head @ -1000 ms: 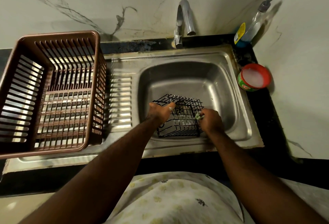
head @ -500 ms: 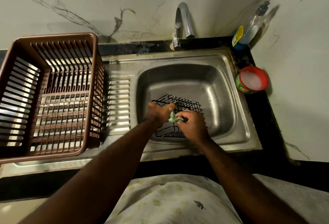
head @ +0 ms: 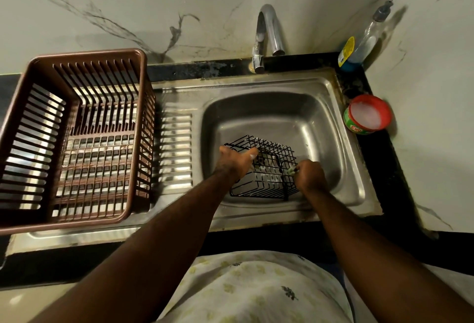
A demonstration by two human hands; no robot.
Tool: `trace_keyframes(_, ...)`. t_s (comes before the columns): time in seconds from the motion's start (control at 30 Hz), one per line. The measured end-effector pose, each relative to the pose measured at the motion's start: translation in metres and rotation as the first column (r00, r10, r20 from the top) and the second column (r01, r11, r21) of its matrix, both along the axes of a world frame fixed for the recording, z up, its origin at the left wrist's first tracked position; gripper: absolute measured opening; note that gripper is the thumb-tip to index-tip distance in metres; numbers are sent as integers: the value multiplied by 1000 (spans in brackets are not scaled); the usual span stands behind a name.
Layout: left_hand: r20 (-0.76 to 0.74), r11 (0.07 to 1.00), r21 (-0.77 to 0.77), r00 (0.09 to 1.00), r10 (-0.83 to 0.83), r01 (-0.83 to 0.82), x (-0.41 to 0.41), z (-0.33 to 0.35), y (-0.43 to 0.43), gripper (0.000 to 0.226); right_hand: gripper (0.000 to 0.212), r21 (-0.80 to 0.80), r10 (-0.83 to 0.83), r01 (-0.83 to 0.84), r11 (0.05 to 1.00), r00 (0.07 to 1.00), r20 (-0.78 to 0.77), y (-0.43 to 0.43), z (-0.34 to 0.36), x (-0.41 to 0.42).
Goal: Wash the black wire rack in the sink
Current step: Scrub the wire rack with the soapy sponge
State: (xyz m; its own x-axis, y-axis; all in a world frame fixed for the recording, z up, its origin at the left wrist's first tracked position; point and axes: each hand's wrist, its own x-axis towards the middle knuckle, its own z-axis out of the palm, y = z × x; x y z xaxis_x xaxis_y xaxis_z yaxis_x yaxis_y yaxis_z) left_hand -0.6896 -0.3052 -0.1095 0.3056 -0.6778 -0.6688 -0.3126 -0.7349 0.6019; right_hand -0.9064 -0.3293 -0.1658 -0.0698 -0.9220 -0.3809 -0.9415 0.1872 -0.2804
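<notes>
Scrubbing the rack. The right hand [head: 309,175] had its fingers curled tight round a small green scrub pad [head: 291,170]. Only a scrap of the pad showed at the fingertips, pressed against the right end of the black wire rack [head: 269,176]. The left hand [head: 234,161] gripped the rack's upper left rim, with the thumb [head: 252,154] laid straight along the wire. Its other fingers were hidden behind the knuckles, so their spread could not be told. The rack lay tilted between the two hands on the floor of the sink [head: 320,127], toward the near wall. Beyond the fingertips stood the tap [head: 269,30], with no water seen running. Outward of the right hand sat an open soap tub [head: 368,115] and, farther back, a pump bottle [head: 359,43]. Outward of the left hand, a brown plastic basket [head: 87,56] rested on the drainboard. To do this step well, the left hand would probably need to brace the rack against the pad's push. The pad should follow each wire and crossing, with the rack turned so that no side was missed.
</notes>
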Motion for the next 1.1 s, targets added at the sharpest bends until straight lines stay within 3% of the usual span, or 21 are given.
trace_keyframes(0.1,2,1000,2,1000,5,-5,2,-8,-3,113,15,20,-9,7,1000,998,62,-2,3,4)
trace_keyframes(0.23,20,1000,2,1000,-24,24,1,-8,-8,111,11,-60,-8,25,998,963,269,13,26,20)
trace_keyframes(0.37,5,1000,4,1000,-20,20,1,-6,-10,100,14,-162,97,-19,987,870,484,33,51,57)
trace_keyframes(0.43,3,1000,15,1000,-9,9,4,-7,-12,111,21,-201,148,-44,979,828,540,42,56,70)
trace_keyframes(0.6,15,999,11,999,39,-39,8,-9,-8,101,31,-245,335,-249,937,838,431,44,51,65)
trace_keyframes(0.8,-17,999,27,1000,22,-22,10,-16,-5,135,31,-6,99,-99,995,986,131,16,25,14)
trace_keyframes(0.9,-18,1000,5,999,30,-29,8,-7,-4,120,28,135,48,-47,990,999,1,5,22,5)
trace_keyframes(1.0,-3,999,5,999,33,-33,6,-11,-6,112,21,177,40,-44,983,999,26,0,28,14)
trace_keyframes(1.1,6,999,4,999,48,-48,5,-12,-6,108,4,139,8,-36,990,980,201,8,39,35)
